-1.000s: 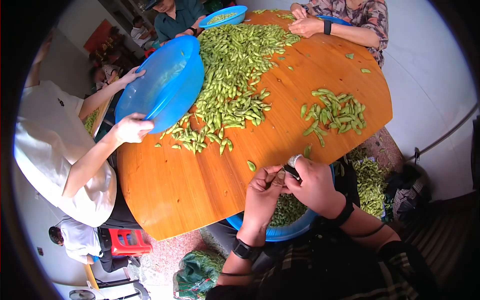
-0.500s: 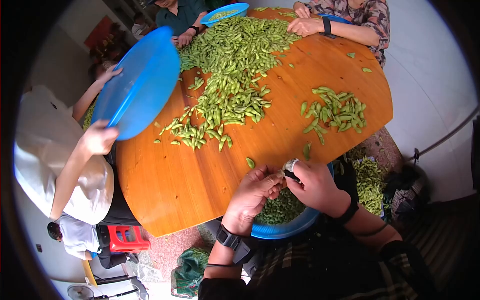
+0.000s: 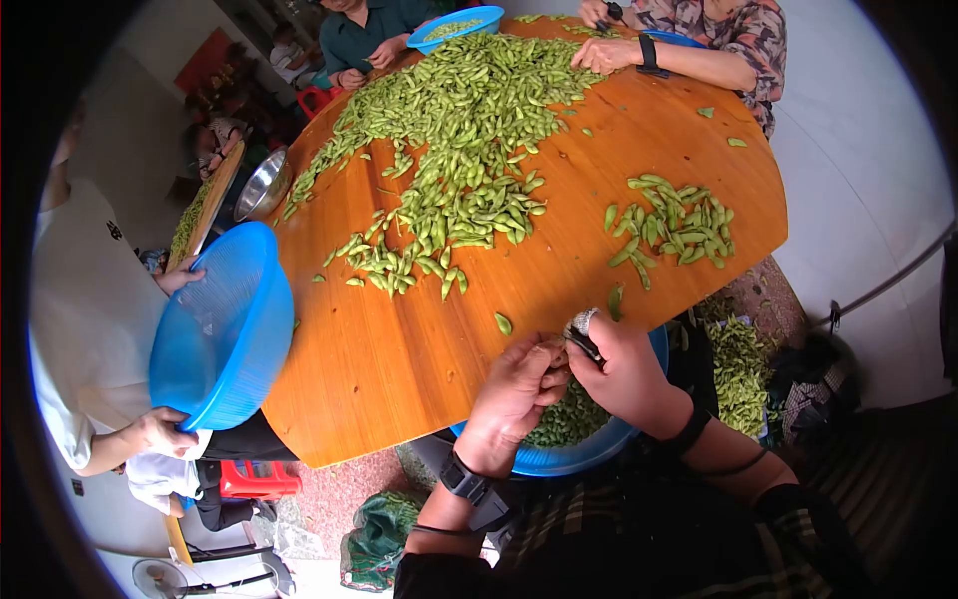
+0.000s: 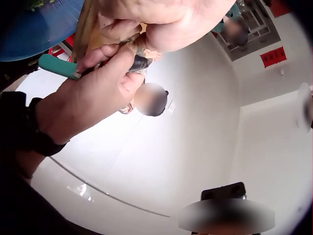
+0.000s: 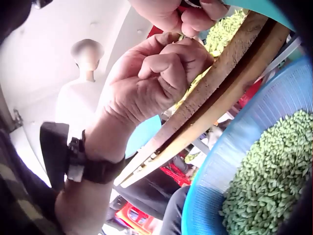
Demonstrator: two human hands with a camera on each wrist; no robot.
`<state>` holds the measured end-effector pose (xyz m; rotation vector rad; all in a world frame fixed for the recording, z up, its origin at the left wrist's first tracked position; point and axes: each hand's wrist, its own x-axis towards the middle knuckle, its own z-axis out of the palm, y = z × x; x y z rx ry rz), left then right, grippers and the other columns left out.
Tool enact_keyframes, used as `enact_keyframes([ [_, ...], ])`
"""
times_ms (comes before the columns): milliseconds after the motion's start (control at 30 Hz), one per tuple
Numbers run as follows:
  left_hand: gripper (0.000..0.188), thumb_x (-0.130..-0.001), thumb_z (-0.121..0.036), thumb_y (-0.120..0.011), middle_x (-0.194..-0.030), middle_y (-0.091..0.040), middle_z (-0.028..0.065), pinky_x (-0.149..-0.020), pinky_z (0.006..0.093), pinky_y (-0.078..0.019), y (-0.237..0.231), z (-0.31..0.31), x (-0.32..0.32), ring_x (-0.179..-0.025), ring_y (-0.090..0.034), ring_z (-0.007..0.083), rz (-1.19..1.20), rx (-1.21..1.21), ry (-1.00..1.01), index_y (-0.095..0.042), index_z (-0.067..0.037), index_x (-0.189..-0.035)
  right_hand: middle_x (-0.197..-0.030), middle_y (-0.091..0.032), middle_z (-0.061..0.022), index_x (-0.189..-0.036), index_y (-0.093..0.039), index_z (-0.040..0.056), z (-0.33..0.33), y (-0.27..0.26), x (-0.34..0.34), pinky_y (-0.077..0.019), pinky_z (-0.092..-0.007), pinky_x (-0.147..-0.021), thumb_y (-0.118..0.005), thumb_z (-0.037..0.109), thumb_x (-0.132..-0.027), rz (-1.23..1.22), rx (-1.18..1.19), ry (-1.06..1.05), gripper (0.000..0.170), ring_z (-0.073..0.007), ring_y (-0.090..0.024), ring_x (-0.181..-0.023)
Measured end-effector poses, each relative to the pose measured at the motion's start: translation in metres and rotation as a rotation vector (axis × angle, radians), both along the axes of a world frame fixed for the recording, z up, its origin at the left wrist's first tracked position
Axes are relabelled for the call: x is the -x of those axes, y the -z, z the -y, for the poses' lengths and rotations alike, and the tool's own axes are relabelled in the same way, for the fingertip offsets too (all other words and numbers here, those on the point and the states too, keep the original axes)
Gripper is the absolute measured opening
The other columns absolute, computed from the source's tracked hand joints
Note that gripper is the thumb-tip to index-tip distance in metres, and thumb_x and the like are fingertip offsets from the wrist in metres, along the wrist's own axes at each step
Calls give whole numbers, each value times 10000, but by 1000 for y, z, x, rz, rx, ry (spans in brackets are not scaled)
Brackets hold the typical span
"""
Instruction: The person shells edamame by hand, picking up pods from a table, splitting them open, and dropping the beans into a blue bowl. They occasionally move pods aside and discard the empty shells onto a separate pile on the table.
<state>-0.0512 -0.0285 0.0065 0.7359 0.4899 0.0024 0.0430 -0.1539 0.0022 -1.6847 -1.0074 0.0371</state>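
Note:
Fingertip to fingertip, my left hand (image 3: pixel 511 391) and right hand (image 3: pixel 627 371) meet over a blue basket (image 3: pixel 559 459) of shelled green beans (image 5: pixel 274 181). The left fingers curl and pinch a bean pod, of which only a green bit (image 5: pixel 182 36) shows. My right hand grips a small tool with a teal handle (image 4: pixel 58 67); its dark part (image 3: pixel 585 345) lies by the thumb, and its working end is hidden among the fingers. A pale silvery cover (image 3: pixel 582 321) sits on a right-hand digit. One pod (image 3: pixel 503 323) lies on the table just beyond the left hand.
The wooden table (image 3: pixel 399 349) carries a large heap of pods (image 3: pixel 469 130) and a smaller pile (image 3: pixel 679 220) at right. A person at left holds a blue basin (image 3: pixel 225 319). Two people sit across, near another basin (image 3: pixel 454 28). More pods (image 3: pixel 738 379) lie below, at right.
The person at left has drawn the blue basin away from the heap, left and down, uncovering pods and a metal bowl. My left hand has shifted slightly left; my right hand stays nearly in place.

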Motion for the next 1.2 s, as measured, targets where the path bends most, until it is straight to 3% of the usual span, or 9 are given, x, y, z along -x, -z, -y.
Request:
enact_keyframes([
  [33, 83, -954, -116, -549, -786, -486, -12, -448, 164, -275, 2, 3, 0, -572, -371, 45, 4, -56, -17, -540, -51, -1005, -631, -532, -171, -800, -459, -3, 1, 1, -1, -409, -369, -491, -643, 33, -816, 1, -2, -1, 189, -360, -555, -554],
  [100, 88, -967, -136, -542, -781, -486, -16, -444, 167, -277, 7, 11, -1, -559, -363, 44, 7, -113, -36, -538, -56, -1002, -643, -519, -37, -844, -516, -14, 5, 3, -3, -411, -262, -538, -613, -2, -843, -246, 68, -55, 98, -45, -461, -626],
  [133, 100, -979, -147, -530, -777, -495, -15, -443, 171, -302, 10, 16, -2, -555, -383, 45, -4, -334, -65, -537, -50, -1001, -643, -519, -37, -844, -516, -14, 5, 4, -2, -411, -262, -538, -613, -2, -843, -246, 68, -56, 98, -45, -461, -626],
  [200, 116, -992, -158, -518, -772, -504, -15, -442, 174, -328, 13, 22, -2, -551, -403, 47, -14, -556, -95, -535, -44, -999, -617, -532, -165, -792, -445, -3, 4, 6, -3, -420, -367, -496, -640, 32, -823, -241, 47, -3, 200, -343, -565, -547],
  [367, 110, -998, -132, -511, -795, -585, 14, -478, 195, -443, 5, 28, 1, -626, -547, 58, 51, -729, -127, -523, -22, -994, -627, -548, -160, -808, -463, -3, 8, 6, -5, -433, -352, -508, -637, 30, -826, -287, 32, -31, 179, -322, -588, -558],
  [833, 111, -992, -128, -527, -707, -529, -1, -457, 188, -374, 14, 9, 4, -539, -460, 49, 140, -630, -18, -512, -25, -1028, -679, -571, -193, -836, -496, 3, 5, -1, -4, -434, -386, -521, -617, 26, -830, -76, 103, -108, 123, -398, -583, -629],
  [1000, 124, -999, -111, -495, -694, -531, -11, -470, 186, -354, 8, 18, 9, -536, -453, 47, 37, -633, -160, -558, -21, -1056, -671, -564, -161, -864, -514, 7, 6, -10, -14, -436, -353, -524, -617, 60, -862, -167, 48, 90, 116, -274, -580, -555],
  [1067, 165, -995, -87, -477, -743, -548, -11, -489, 187, -349, 7, 21, 26, -540, -453, 42, -7, -818, 54, -603, -29, -1086, -677, -564, -159, -905, -539, -1, 16, -20, -41, -436, -334, -531, -617, 74, -869, -85, 69, 223, 114, -224, -569, -565],
  [1200, 207, -924, -25, -553, -855, -600, 59, -597, 254, -466, 12, 23, 46, -675, -575, 110, 195, -1421, 149, -612, -23, -1123, -764, -601, -230, -929, -564, -33, 43, -17, -111, -456, -419, -605, -611, 99, -870, 303, 310, 396, 152, -393, -608, -720],
])
